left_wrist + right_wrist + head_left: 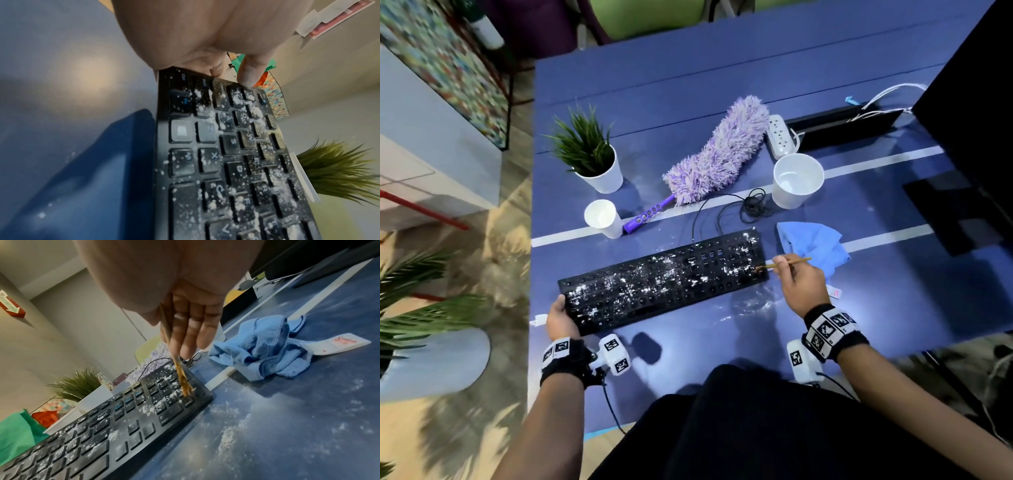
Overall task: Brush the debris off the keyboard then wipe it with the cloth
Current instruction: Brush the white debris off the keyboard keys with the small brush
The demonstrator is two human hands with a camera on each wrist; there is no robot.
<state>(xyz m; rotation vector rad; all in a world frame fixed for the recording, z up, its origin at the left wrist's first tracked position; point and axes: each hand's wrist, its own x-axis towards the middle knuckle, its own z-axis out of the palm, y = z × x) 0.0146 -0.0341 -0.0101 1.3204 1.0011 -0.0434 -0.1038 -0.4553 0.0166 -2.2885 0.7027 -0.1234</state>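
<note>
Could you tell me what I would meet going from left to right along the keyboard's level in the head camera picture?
Left hand gripping the keyboard's end → keyboard, speckled with white debris → brush with its bristles on the keyboard's right end → right hand holding the brush → blue cloth.

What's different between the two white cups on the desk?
The cup near the plant is narrower and stands by the duster's purple handle, on the keyboard's left side. The cup near the power strip is wider, with a broader mouth, and stands further right, beside the coiled black cable. Both are white, upright and look empty.
</note>
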